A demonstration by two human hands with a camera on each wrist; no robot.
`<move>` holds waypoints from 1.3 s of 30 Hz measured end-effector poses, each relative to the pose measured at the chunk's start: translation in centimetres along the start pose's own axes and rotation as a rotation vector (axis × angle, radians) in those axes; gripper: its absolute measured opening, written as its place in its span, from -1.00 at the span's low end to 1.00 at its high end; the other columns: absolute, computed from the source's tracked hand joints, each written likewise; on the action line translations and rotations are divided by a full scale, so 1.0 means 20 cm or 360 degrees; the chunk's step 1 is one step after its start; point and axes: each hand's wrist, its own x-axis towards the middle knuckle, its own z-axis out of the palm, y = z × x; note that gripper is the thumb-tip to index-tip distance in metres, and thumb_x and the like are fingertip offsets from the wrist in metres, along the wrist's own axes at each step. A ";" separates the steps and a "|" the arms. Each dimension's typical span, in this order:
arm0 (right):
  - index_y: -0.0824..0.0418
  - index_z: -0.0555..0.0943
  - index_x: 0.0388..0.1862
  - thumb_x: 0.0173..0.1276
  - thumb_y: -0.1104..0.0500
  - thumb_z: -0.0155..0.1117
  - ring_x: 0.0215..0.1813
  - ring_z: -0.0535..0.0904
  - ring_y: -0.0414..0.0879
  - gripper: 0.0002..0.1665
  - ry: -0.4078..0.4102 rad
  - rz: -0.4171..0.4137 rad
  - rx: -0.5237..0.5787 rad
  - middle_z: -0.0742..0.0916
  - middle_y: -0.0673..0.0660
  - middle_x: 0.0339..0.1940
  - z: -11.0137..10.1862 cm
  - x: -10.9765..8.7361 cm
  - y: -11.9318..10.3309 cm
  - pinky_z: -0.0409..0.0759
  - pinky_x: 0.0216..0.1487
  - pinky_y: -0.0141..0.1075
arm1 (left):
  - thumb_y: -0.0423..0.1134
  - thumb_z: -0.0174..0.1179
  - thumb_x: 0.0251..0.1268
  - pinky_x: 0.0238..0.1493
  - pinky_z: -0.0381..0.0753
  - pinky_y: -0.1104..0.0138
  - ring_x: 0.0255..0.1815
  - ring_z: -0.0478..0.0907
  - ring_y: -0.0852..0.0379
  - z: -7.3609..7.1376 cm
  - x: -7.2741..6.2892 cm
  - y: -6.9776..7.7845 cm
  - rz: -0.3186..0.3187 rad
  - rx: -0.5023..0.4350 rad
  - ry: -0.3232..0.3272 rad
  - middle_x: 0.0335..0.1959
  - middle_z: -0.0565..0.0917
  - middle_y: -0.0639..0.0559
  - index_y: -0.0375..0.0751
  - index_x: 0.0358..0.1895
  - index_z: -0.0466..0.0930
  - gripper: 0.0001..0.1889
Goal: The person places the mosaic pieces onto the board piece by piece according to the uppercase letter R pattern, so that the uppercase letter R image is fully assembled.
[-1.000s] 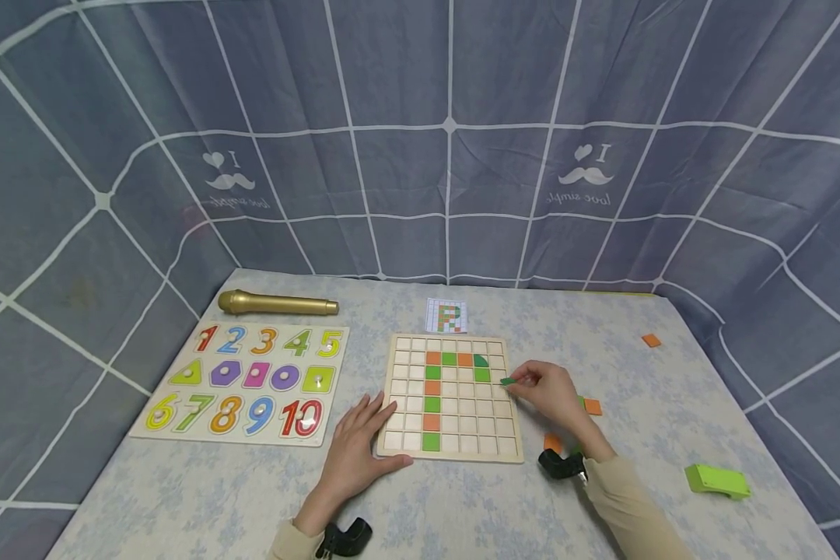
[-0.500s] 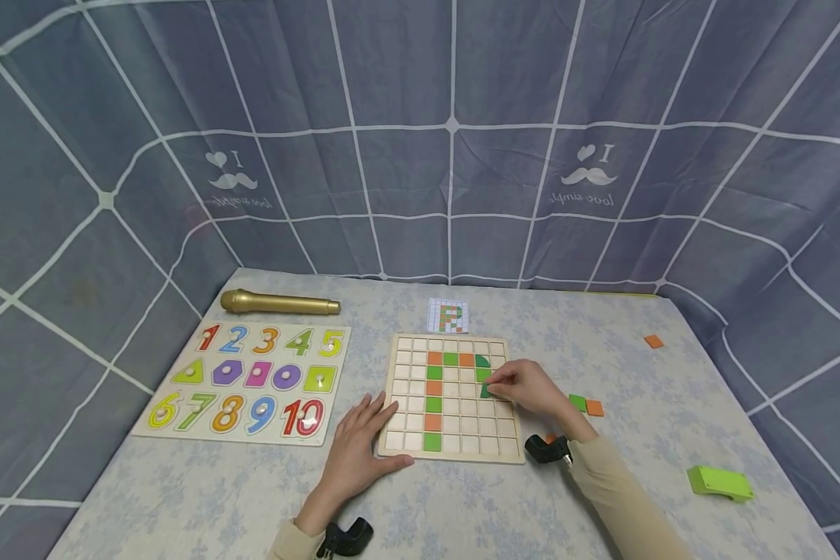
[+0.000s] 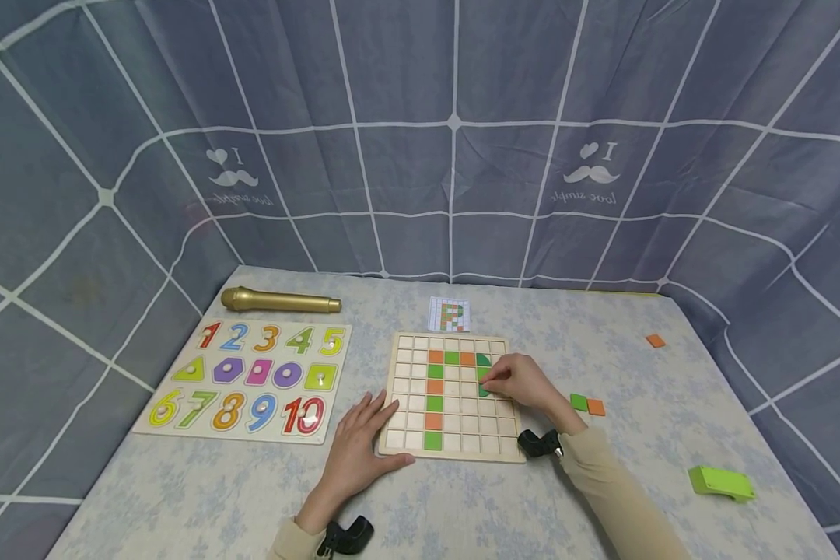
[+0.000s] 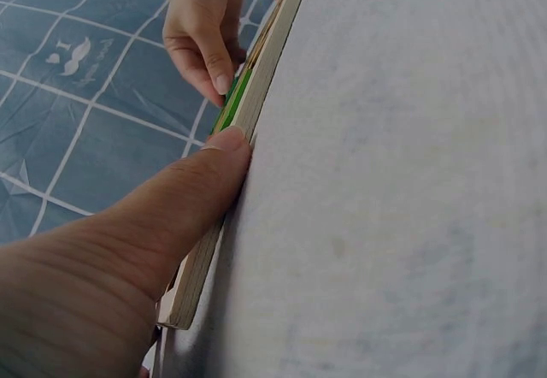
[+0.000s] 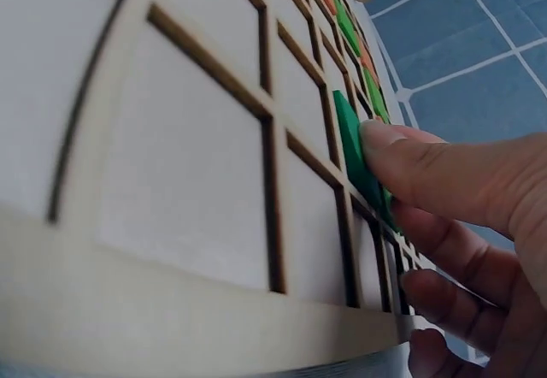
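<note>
A wooden grid board [image 3: 462, 449] lies on the table, with orange and green square tiles set in a column and a top row. My right hand [image 3: 525, 383] pinches a dark green tile [image 5: 352, 143] with a curved edge between thumb and fingers. It lies at a cell on the board's right side, just below a green square, partly hidden by the fingertips. My left hand [image 3: 357, 443] rests at the board's lower left corner, fingers spread over the left edge. Its thumb [image 4: 192, 181] presses along the near edge.
Behind the board lies a pattern card [image 3: 449, 314]. A number puzzle [image 3: 241, 381] and a gold microphone [image 3: 280, 301] are at left. To the right are a green tile [image 3: 578, 402], orange tiles [image 3: 596, 407] and a lime green block [image 3: 721, 483].
My right hand has moved left from the board's right edge, bringing the dark green tile down at the cell below the green square. The left hand stays in place.
</note>
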 end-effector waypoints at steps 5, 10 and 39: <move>0.13 0.74 -0.46 0.15 0.15 0.45 -0.52 0.43 -0.16 -0.92 0.0076 0.0061 -0.0069 0.60 -0.06 -0.48 0.01 0.00 -0.01 0.42 -0.49 -0.29 | 0.23 0.44 -0.18 0.38 -0.06 -0.02 0.45 0.01 -0.14 0.00 0.00 0.00 0.0006 0.0004 0.0010 0.41 0.26 -0.11 -0.13 0.32 0.42 -0.08; 0.01 0.65 -0.59 0.11 0.07 0.49 -0.58 0.36 -0.14 -0.82 0.0147 0.0179 -0.0197 0.53 -0.06 -0.63 0.01 -0.02 -0.02 0.33 -0.53 -0.29 | 0.25 0.42 -0.18 0.38 -0.06 -0.03 0.45 0.01 -0.13 0.01 0.00 0.00 0.0000 0.0023 -0.0001 0.41 0.26 -0.10 -0.12 0.33 0.42 -0.08; 0.01 0.66 -0.49 0.16 0.03 0.44 -0.56 0.36 -0.17 -0.85 0.0169 0.0189 -0.0210 0.53 -0.09 -0.62 0.02 -0.08 -0.05 0.35 -0.50 -0.30 | 0.26 0.42 -0.19 0.38 -0.05 -0.03 0.45 0.01 -0.14 0.00 0.00 0.01 0.0001 0.0020 0.0000 0.40 0.27 -0.11 -0.13 0.32 0.43 -0.08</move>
